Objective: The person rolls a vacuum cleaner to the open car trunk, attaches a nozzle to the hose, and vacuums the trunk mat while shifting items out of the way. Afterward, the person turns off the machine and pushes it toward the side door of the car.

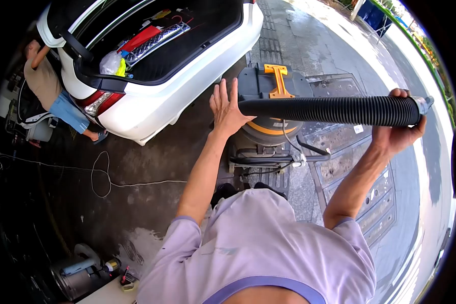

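Note:
A black ribbed hose [334,110] stretches level across the view in front of me, with a grey metal-like fitting [421,105] at its right end. My right hand [397,129] is wrapped round the hose close to that fitting. At the other end my left hand [228,109] has its fingers spread, pointing up, with the thumb at the hose's left end; whether the palm bears on it I cannot tell. Behind and below the hose stands a dark vacuum machine [301,86] with an orange handle [277,81] on top and a wheeled frame beneath.
A white car [162,109] stands at the upper left, its boot open with items inside. Another person [48,83] leans in beside it. A thin cable [137,183] crosses the dark floor. Metal covers [339,147] lie in the paving. A metal drum [73,278] is lower left.

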The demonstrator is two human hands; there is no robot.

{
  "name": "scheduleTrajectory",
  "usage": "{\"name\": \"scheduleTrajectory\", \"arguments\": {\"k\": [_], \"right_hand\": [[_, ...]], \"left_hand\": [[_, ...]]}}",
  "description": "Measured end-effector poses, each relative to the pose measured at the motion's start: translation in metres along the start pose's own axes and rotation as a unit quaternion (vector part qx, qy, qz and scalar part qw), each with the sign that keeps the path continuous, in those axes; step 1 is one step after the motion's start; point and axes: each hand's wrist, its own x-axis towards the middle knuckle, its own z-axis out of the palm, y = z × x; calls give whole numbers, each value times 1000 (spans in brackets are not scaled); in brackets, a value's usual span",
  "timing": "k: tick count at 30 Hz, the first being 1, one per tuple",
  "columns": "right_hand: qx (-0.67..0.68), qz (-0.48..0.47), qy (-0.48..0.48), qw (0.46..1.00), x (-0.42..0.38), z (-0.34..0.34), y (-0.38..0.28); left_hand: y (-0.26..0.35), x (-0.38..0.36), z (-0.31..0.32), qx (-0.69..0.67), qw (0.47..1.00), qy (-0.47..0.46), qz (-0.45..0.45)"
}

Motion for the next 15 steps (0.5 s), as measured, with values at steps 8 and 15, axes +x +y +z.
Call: {"name": "scheduleTrajectory", "arguments": {"k": [8,15], "right_hand": [[-301,-266,-102,910,45,126,-190],[-313,-284,-110,900,49,156,-280]], "left_hand": [[72,-14,70,-267,936,-101,205],[3,-48,110,-182,906,-348,157]]}}
